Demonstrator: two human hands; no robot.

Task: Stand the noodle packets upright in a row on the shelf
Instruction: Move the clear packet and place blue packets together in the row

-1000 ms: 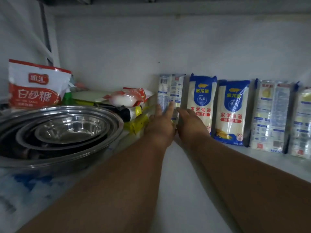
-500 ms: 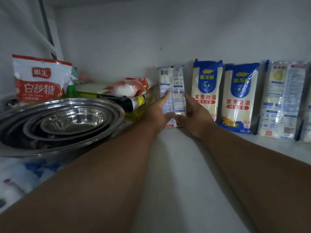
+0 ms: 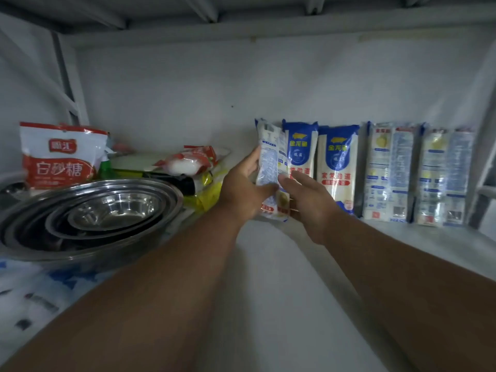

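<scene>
Several noodle packets stand upright in a row against the back wall of the white shelf. The leftmost packet, turned sideways and printed in blue text, is held around its middle by my left hand. My right hand touches its lower right side, fingers spread. To the right stand two blue-topped packets, then two packets showing their backs. The held packet overlaps the first blue-topped one.
Nested steel bowls sit at the left. Behind them stand a red and white sugar bag and a pile of other packets and a dark bottle. A shelf upright is at the far right, another shelf overhead.
My left hand has closed around the leftmost packet, which now stands turned edge-on against the first blue-topped packet. My right hand has shifted slightly lower on its right side.
</scene>
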